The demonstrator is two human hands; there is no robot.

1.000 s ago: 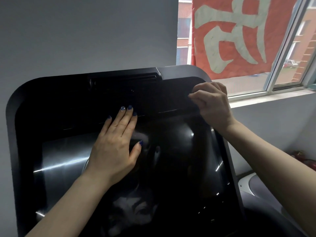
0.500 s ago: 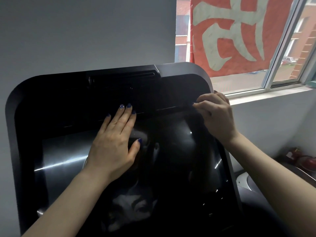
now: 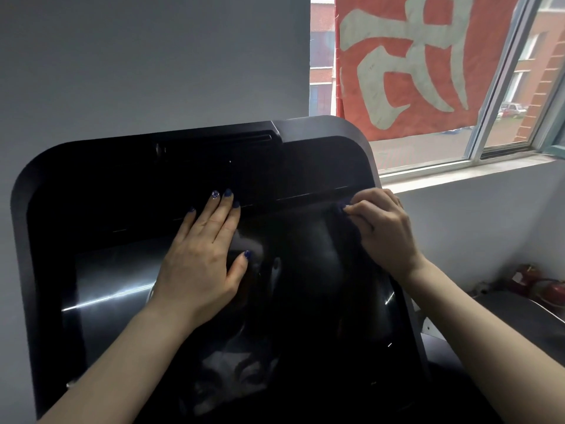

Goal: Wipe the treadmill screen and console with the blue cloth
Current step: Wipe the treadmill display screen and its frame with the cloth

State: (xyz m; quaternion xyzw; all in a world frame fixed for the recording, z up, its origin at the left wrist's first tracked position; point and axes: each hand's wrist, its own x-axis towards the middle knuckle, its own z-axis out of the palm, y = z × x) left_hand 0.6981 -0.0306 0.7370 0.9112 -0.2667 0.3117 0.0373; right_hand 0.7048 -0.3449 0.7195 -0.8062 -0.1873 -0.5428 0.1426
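The left hand (image 3: 201, 258) lies flat, fingers straight and together, thumb spread, pressing the glossy treadmill screen (image 3: 305, 270). The right hand (image 3: 382, 231) has its grip curled tight, fingertips bunched on a dark cloth (image 3: 351, 231) at the screen's upper right edge. The cloth shows only dimly under and left of those fingers, against the console (image 3: 305, 166) ledge.

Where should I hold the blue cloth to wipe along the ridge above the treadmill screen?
Probably grip it bunched up under the curled fingers of the right hand, coming in from the console's right edge. The blue cloth is soft and mostly hidden beneath that hand, so a bunched hold lets the fingertips press it into the ridge.
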